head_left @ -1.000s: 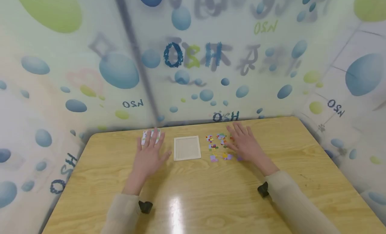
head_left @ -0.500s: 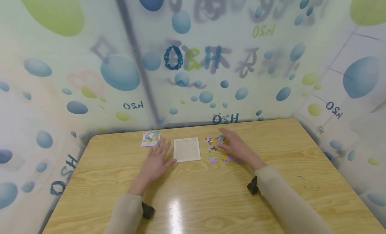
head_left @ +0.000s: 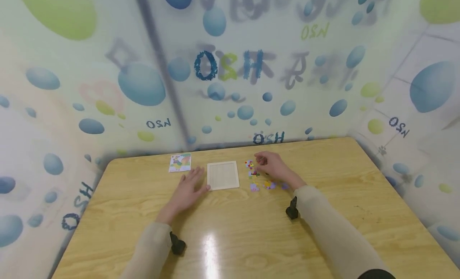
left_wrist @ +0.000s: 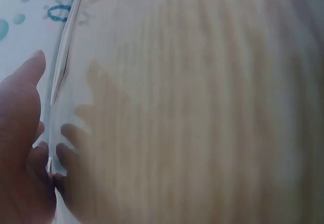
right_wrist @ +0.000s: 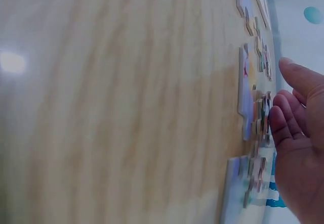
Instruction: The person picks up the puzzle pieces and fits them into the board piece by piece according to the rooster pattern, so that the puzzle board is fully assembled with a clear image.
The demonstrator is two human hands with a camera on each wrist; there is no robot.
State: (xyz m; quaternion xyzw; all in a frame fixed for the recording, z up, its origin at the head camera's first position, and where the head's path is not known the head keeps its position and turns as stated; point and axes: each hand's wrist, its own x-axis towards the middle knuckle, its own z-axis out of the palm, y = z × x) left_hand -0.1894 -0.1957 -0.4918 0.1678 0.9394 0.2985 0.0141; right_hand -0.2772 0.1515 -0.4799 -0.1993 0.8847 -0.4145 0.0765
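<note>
My left hand [head_left: 187,193] lies low over the table, fingers extended and thumb at the left edge of a square wooden puzzle tray [head_left: 237,177]. In the left wrist view its thumb and bent fingers show at the left side. Above the loose jigsaw pieces [head_left: 254,187], right of the tray, is my right hand [head_left: 276,169], its fingers loosely bent. The right wrist view shows the thumb apart from the fingers, which come close to the pieces [right_wrist: 246,92]; nothing shows in its grip. Some pieces are hidden beneath this hand.
A square picture card [head_left: 180,162] with a colourful cartoon lies behind the left hand, left of the tray. The wooden table [head_left: 230,231] ends at a wall [head_left: 223,111] printed with blue and green drops. Black cameras [head_left: 177,244] are strapped to both wrists.
My left hand has moved off the picture card, right and nearer, to the tray's left edge. The right hand has shifted left over the pieces, and its spread fingers have bent.
</note>
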